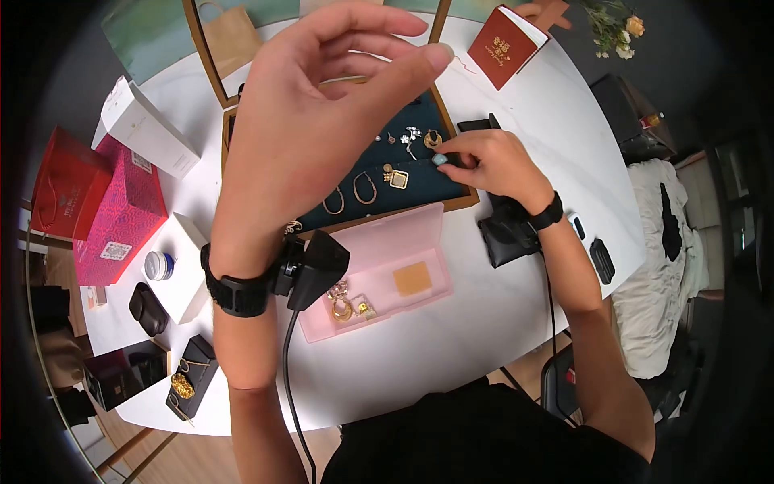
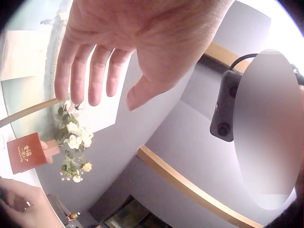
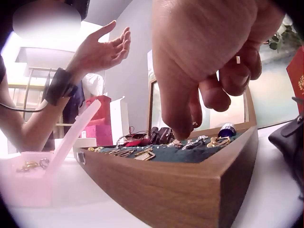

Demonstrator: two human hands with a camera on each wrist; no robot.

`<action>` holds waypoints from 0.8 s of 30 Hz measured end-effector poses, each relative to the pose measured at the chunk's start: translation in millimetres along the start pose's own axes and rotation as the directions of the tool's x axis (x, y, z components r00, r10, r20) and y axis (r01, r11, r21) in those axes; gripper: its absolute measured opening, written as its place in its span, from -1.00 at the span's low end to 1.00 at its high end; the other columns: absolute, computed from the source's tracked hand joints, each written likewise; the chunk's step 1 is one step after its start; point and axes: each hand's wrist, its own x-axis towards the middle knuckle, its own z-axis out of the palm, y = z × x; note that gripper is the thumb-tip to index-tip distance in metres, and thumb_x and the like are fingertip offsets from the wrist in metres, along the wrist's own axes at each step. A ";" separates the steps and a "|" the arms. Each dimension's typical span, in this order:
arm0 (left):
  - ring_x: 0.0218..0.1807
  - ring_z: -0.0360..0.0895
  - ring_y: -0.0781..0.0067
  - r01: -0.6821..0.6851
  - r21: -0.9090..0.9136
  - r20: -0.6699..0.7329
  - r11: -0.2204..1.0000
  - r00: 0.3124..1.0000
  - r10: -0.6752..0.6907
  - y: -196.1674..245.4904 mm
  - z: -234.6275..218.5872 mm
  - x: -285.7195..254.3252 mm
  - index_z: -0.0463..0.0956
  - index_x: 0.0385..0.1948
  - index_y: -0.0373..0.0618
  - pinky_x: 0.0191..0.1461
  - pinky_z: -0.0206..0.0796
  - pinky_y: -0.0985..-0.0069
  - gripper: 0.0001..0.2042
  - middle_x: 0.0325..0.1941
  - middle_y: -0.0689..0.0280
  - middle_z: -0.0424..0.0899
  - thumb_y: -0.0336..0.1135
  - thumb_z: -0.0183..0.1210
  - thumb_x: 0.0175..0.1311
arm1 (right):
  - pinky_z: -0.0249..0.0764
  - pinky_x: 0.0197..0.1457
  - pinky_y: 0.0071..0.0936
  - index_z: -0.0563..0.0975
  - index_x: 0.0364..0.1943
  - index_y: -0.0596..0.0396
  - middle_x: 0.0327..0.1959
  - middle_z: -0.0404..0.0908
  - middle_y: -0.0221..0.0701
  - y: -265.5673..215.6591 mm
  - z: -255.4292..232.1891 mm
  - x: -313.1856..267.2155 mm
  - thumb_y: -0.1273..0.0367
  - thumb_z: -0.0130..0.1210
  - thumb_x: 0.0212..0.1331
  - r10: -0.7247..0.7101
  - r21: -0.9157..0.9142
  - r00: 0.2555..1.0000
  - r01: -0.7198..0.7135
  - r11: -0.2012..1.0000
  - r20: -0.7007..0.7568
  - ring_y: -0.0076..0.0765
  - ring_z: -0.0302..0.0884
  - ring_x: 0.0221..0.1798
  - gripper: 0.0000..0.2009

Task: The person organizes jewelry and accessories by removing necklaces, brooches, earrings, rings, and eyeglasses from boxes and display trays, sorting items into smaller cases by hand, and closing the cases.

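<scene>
My left hand (image 1: 314, 121) is raised high in front of the head camera, fingers loosely bent and holding nothing. In the left wrist view its fingers hang apart. Over the right front corner of a wooden jewellery box (image 3: 166, 190), my right hand (image 1: 500, 161) pinches a small pale-blue piece of jewellery (image 1: 439, 160) between thumb and fingers. On the box's dark green lining lie a gold earring (image 1: 433, 139), a square gold pendant (image 1: 397, 178), hoop earrings (image 1: 364, 189) and silver pieces (image 1: 411, 137). The left hand hides part of the box.
A pink case (image 1: 371, 310) with gold jewellery and a tan square stands open in front. White boxes (image 1: 149, 129), a red bag (image 1: 71, 187) and a black tray (image 1: 193, 375) are at left. A red book (image 1: 501, 47) and black pouch (image 1: 508, 240) are at right.
</scene>
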 end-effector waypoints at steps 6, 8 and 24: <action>0.00 0.64 0.53 -0.014 0.001 0.038 1.000 0.999 0.014 -0.2 0.4 -1.4 0.53 0.06 -0.28 0.08 0.47 0.57 -0.68 -0.09 0.27 0.71 -0.33 0.27 0.36 | 0.42 -0.39 -0.39 0.73 -0.19 -0.06 -0.45 0.67 -0.42 7.6 11.8 7.8 0.26 0.37 0.05 -0.001 0.004 0.997 0.001 1.000 0.072 -0.32 0.54 -0.48 -0.77; 0.00 0.64 0.54 -0.010 0.013 0.035 1.000 0.999 0.010 0.5 1.4 -1.5 0.53 0.06 -0.28 0.08 0.47 0.57 -0.68 -0.09 0.27 0.71 -0.33 0.27 0.36 | 0.46 -0.35 -0.37 0.73 -0.19 -0.06 -0.41 0.70 -0.43 9.9 11.8 8.8 0.23 0.34 0.08 0.001 0.010 0.993 -0.002 1.000 0.114 -0.31 0.58 -0.45 -0.77; -0.02 0.66 0.52 -0.014 -0.003 0.048 1.000 0.999 0.015 0.2 -5.3 -0.6 0.54 0.08 -0.26 0.05 0.48 0.56 -0.68 -0.11 0.28 0.71 -0.32 0.25 0.37 | 0.37 -0.41 -0.43 0.71 -0.13 -0.05 -0.60 0.53 -0.42 14.0 9.7 7.8 0.29 0.43 0.01 0.133 0.130 0.980 -0.152 0.980 0.145 -0.38 0.45 -0.54 -0.71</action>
